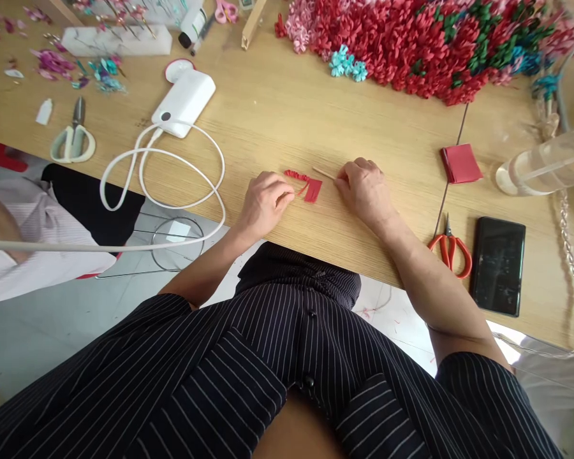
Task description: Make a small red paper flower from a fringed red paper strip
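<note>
Near the table's front edge, my left hand (265,204) is closed in a pinch at the end of a thin red strip. This strip leads to a small flat red piece (313,190) of paper or cloth with slits cut in it. A short curled red row (296,174) lies just above the strip. My right hand (363,191) is closed on a thin wooden stick (323,172), whose free end points left, above the flat red piece. Which fingers bear on the stick is partly hidden.
A large heap of red flowers (402,44) fills the back right. A white power bank (186,102) with a looping cable lies left, near white-handled scissors (73,141). Right are a folded red stack (462,163), orange-handled scissors (449,248), a black phone (498,266) and a clear bottle (545,166).
</note>
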Tool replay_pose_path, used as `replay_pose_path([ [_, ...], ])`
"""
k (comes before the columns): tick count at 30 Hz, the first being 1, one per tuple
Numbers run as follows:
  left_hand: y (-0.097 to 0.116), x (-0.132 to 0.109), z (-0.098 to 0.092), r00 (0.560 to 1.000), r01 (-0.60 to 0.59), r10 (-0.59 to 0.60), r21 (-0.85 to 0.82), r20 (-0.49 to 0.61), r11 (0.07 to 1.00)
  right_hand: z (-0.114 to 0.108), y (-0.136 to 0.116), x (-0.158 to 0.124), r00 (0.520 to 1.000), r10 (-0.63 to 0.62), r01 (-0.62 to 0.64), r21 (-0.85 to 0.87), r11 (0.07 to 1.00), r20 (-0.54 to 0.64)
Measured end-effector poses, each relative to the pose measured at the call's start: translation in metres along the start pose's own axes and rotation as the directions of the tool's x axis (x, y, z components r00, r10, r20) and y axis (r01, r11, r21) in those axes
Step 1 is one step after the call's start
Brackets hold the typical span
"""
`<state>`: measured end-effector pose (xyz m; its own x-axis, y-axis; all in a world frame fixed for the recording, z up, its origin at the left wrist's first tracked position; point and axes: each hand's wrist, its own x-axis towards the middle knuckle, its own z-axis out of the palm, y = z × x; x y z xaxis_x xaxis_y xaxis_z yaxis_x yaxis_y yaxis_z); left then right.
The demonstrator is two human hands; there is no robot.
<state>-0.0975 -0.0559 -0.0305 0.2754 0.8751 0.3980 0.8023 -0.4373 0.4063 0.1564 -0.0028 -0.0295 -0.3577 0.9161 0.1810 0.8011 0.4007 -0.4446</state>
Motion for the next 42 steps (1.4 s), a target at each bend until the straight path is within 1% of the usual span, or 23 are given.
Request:
replay_pose_path([
  [2, 0.002, -0.005, 0.002, 1.000, 0.002, -0.002, 0.006, 0.006, 1.000, -0.004, -0.004, -0.001, 1.000, 0.008, -0.008, -0.006, 1.000, -0.014],
  [5, 0.003, -0.007, 0.005, 1.000, 0.007, -0.007, 0.009, 0.008, 1.000, -0.016, -0.020, -0.008, 0.999, 0.014, -0.013, -0.016, 1.000, 0.042],
  [7, 0.005, -0.007, 0.006, 1.000, 0.004, -0.004, 0.002, 0.003, 1.000, -0.022, -0.031, -0.016, 0.994, -0.040, 0.038, 0.019, 0.999, 0.103],
  [9, 0.006, -0.008, 0.007, 1.000, 0.007, -0.007, 0.000, 0.004, 1.000, -0.024, -0.037, -0.024, 0.990, -0.077, 0.072, 0.051, 0.996, 0.120],
  [12, 0.010, -0.010, 0.006, 1.000, 0.021, -0.021, 0.000, 0.009, 1.000, -0.018, -0.036, -0.032, 0.989, -0.098, 0.090, 0.078, 0.993, 0.115],
  [15, 0.013, -0.013, 0.004, 1.000, 0.027, -0.027, -0.006, 0.010, 1.000, -0.015, -0.032, -0.032, 0.989, -0.096, 0.087, 0.087, 0.992, 0.110],
  [20, 0.018, -0.017, 0.003, 0.999, 0.034, -0.034, -0.005, -0.010, 0.999, -0.015, -0.033, -0.031, 0.987, -0.112, 0.102, 0.086, 0.991, 0.119],
  [24, 0.020, -0.018, 0.003, 0.999, 0.052, -0.052, 0.021, -0.005, 0.998, -0.014, -0.035, -0.033, 0.986, -0.110, 0.100, 0.084, 0.991, 0.128],
  [29, 0.020, -0.019, 0.002, 1.000, 0.021, -0.021, 0.016, 0.017, 1.000, -0.013, -0.035, -0.035, 0.983, -0.107, 0.100, 0.052, 0.994, 0.151],
  [35, 0.018, -0.018, 0.004, 0.999, 0.031, -0.032, 0.024, 0.013, 0.999, -0.013, -0.036, -0.035, 0.977, -0.109, 0.116, -0.027, 0.993, 0.185],
  [42, 0.013, -0.011, 0.007, 0.998, 0.049, -0.050, 0.031, 0.033, 0.998, -0.012, -0.036, -0.034, 0.980, -0.109, 0.108, 0.012, 0.994, 0.166],
])
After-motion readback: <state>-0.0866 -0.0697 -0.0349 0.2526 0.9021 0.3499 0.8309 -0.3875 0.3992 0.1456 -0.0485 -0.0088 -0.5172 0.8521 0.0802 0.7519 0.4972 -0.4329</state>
